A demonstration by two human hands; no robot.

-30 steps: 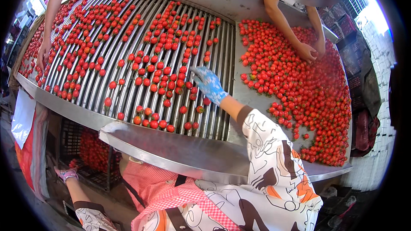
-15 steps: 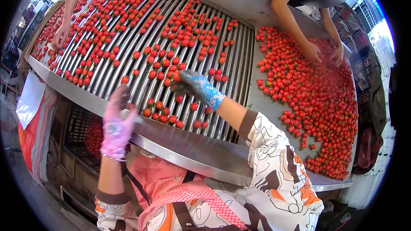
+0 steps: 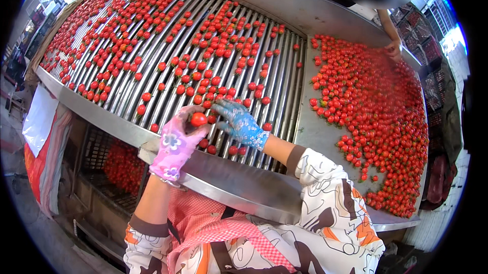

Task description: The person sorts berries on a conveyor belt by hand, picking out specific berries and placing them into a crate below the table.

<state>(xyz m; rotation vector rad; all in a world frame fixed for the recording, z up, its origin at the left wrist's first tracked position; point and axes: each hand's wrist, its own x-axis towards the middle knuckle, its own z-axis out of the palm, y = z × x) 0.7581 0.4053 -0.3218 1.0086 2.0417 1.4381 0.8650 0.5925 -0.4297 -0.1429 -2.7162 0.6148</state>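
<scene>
My left hand (image 3: 178, 144), in a pink and purple flowered glove, is closed around a red tomato (image 3: 198, 119) above the near edge of the roller conveyor (image 3: 168, 109). Close beside it on the right, my right hand (image 3: 241, 124) reaches over the metal rollers in a blue flowered glove with dark fingertips. Its fingers are stretched out and slightly curved among loose small tomatoes, and their undersides are partly hidden. More red tomatoes (image 3: 218, 45) lie scattered in the grooves between the rollers.
A dense heap of tomatoes (image 3: 391, 137) covers the metal tray (image 3: 325, 131) at right, with a co-worker's hand (image 3: 394, 50) at its far side. Below the conveyor's front edge sits a dark crate (image 3: 96, 152) with tomatoes. A white bag (image 3: 39, 119) hangs at left.
My left hand has moved right and a little lower, and now holds a tomato. My right hand has shifted slightly right and down. The far-left arm has withdrawn; a co-worker's hand has lifted from the heap.
</scene>
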